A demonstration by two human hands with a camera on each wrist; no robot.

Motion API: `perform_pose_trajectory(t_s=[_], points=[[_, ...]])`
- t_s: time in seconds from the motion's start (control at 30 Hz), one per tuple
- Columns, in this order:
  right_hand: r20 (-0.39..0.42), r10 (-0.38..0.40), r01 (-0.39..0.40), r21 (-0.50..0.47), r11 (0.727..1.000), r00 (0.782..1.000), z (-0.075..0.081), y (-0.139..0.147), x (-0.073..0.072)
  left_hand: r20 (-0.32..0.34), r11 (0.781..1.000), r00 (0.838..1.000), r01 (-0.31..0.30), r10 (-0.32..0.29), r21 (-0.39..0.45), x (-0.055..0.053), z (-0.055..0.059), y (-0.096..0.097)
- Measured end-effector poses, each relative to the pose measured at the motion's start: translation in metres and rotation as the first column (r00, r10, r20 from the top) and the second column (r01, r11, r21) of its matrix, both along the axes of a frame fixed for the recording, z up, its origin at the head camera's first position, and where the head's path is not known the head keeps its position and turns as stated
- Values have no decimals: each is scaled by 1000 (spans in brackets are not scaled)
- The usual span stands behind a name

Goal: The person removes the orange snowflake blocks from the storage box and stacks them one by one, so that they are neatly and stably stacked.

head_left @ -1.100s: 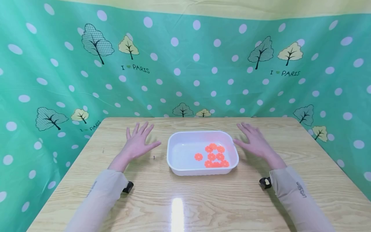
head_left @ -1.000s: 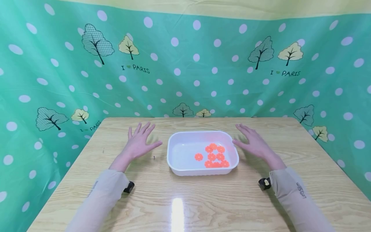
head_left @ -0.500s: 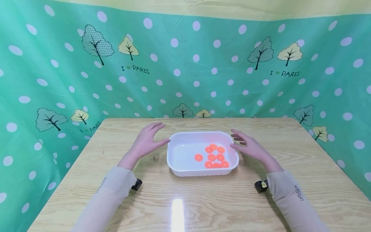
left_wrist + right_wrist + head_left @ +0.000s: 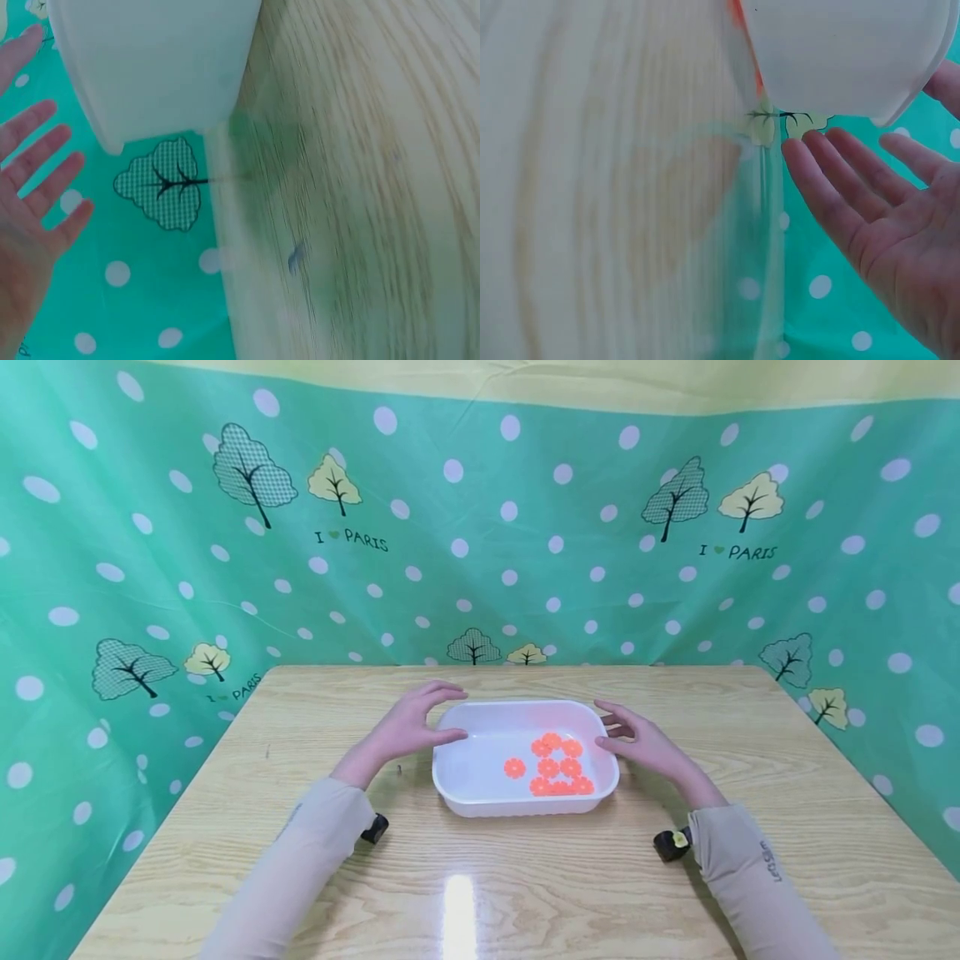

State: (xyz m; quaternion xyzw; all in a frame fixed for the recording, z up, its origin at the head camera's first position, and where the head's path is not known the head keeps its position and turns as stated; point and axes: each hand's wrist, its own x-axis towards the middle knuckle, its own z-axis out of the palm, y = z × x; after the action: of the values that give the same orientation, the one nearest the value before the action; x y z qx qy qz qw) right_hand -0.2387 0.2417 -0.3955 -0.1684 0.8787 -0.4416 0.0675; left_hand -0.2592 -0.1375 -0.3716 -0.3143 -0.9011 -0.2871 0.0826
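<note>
A white rectangular plastic tub point(image 4: 480, 806) stands on the table in the head view. Several flat orange flower-shaped pieces point(image 4: 549, 768) lie in its right half, one of them a little apart toward the middle. My left hand point(image 4: 405, 728) is at the tub's left end, its thumb overlapping the rim and its fingers reaching past the far corner. In the left wrist view those fingers point(image 4: 54, 180) are spread and bent only slightly. At the right end, my right hand point(image 4: 647, 747) has its thumb at the rim; the right wrist view shows its fingers point(image 4: 855, 176) extended beside the tub wall.
The pale wood-grain table point(image 4: 570, 885) extends on every side of the tub. A green polka-dot cloth point(image 4: 510, 543) with tree prints hangs behind and at both sides. A small dark mark point(image 4: 399, 769) shows on the table left of the tub.
Both hands have moved inward to the tub's ends, the left farther than the right. Their spread fingers have drawn closer together. The tub and flower pieces have stayed in place.
</note>
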Motion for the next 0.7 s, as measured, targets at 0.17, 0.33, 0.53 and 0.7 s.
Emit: perform_pose_trajectory(t_s=[0.17, 0.33, 0.53, 0.7], points=[[27, 8, -7, -29, 1000, 1000, -5, 3, -4, 24, 996, 996, 86, -87, 18, -4, 0, 11], [94, 32, -23, -98, 995, 995, -6, 3, -5, 75, 991, 988, 134, -133, 1, -7, -2, 22], [121, 55, -41, -122, 992, 991, -7, 7, -4, 174, 975, 959, 222, -223, 25, -8, -3, 34], [148, 75, -53, -148, 988, 986, -8, 9, -3, 254, 963, 930, 268, -267, 31, -10, -5, 41]])
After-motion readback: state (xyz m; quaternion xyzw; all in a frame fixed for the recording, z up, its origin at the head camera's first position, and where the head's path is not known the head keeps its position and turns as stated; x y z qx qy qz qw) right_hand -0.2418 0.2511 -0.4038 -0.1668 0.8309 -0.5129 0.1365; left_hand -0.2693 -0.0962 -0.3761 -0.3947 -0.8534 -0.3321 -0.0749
